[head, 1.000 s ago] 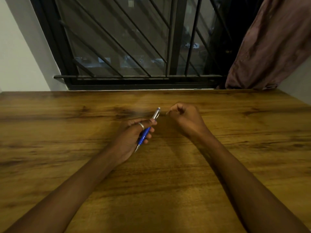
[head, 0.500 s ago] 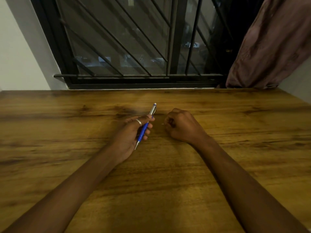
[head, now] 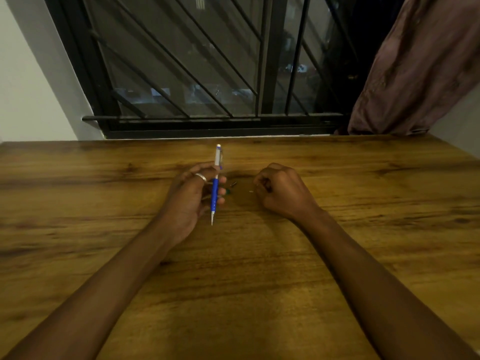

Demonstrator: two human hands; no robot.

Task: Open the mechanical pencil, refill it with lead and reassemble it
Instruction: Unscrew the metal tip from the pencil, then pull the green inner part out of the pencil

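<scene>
The left hand (head: 188, 197), a ring (head: 201, 177) on one finger, has its fingers curled round the blue barrel of the pencil (head: 215, 189). It holds the pencil just over the counter (head: 78, 203), with the metal tip toward the person and the white top end pointing away toward the window. The step in hand looks like the refill. It would go best with the barrel kept steady, the top end tipped a little upward, and the lead fed straight in without bending, since it snaps easily.

Just right of the pencil, between the two hands, lie a green bit (head: 228, 191), a dark bit (head: 233, 183) and a pale speck (head: 251, 191). They may be removed parts, but are too small to tell. The right hand (head: 283, 190) rests on the counter near the pencil but apart from it, fingers curled in. Whether they pinch a lead is hidden.
</scene>
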